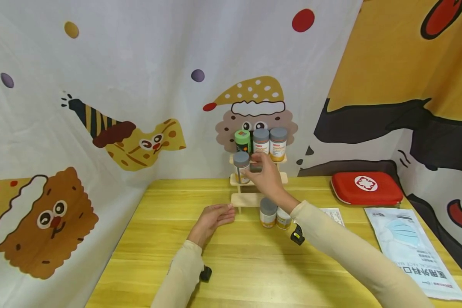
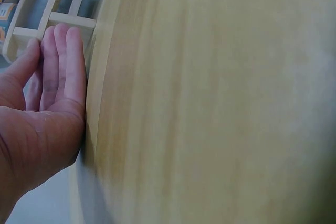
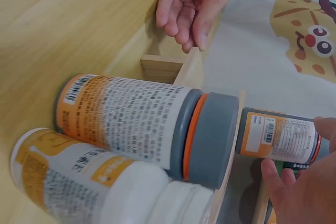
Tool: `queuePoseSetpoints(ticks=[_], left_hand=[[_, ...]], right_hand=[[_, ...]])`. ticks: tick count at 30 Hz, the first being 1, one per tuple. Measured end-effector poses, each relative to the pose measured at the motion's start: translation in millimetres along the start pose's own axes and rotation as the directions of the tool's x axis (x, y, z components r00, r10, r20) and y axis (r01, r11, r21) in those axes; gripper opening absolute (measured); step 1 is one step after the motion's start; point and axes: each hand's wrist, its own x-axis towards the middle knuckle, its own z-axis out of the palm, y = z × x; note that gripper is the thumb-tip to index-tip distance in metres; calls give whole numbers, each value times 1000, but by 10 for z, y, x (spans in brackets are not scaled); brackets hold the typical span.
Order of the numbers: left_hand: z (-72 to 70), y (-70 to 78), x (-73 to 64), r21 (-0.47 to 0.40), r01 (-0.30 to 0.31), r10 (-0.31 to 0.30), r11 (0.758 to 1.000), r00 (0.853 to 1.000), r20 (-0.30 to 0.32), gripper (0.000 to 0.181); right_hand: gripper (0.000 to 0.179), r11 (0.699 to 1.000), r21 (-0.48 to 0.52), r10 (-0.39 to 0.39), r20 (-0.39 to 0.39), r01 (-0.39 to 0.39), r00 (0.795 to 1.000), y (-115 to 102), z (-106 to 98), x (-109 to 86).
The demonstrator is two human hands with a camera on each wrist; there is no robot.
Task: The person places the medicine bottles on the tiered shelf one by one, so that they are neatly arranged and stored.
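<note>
Apparently steadying the rack with a loose, straight-fingered left hand, while gripping one bottle in the right hand at the middle step's left, probably to keep it upright. Counting three top bottles, one half-hidden bottle beyond, two near bottles on the table.

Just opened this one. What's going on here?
A person is working at a small tiered wooden rack on a table. Their right hand is at a grey-capped bottle on the middle tier; how firm its grip is, I can't tell. The left hand has its fingertips at the left end of the bottom tier. Three bottles stand on the top tier, and two more stand on the table in front.
</note>
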Motion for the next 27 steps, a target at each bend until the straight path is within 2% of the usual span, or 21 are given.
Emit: queuePoseSetpoints(ticks=[6,13,20,27], left_hand=[[-10,-20,15,-12,6,-6,1000,1000,7,40],[-8,-11,12,-25,8,-8,1000,1000,3,40],[1,-7,15,-29,6,-6,1000,1000,-2,40],[2,-10,24,-39,17,-17,999,1000,-15,36]], right_hand=[[63,999,31,24,0,-24,1000,26,-109,-104],[60,999,38,-26,33,24,999,94,-227,-225],[55,998,56,-18,54,15,998,164,-377,-390],[53,1000,-10,-23,61,23,998,263,-486,-592]])
